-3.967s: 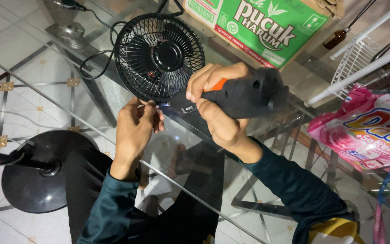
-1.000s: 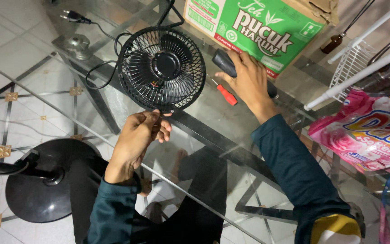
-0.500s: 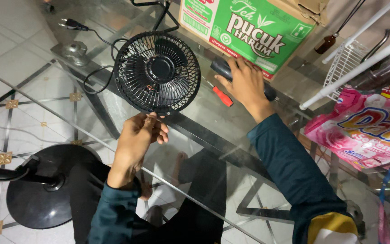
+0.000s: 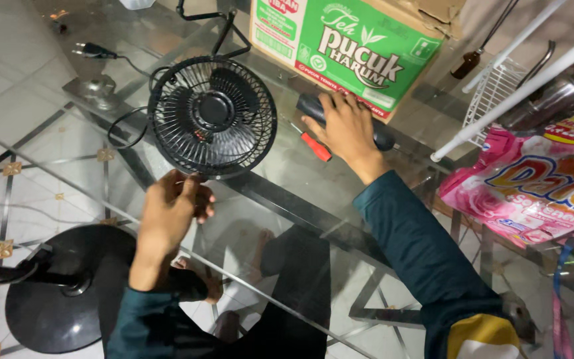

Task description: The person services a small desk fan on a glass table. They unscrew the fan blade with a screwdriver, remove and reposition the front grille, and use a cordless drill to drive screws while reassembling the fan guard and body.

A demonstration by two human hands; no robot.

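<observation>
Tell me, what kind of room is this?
Probably a room in a home, maybe a kitchen or utility corner. There is a glass table over a tiled floor, a white wire rack, a pink detergent pouch and a small black fan.

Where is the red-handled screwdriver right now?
In the head view, the red-handled screwdriver lies on the glass table, between the small black fan and the right hand, below the green cardboard box.
</observation>
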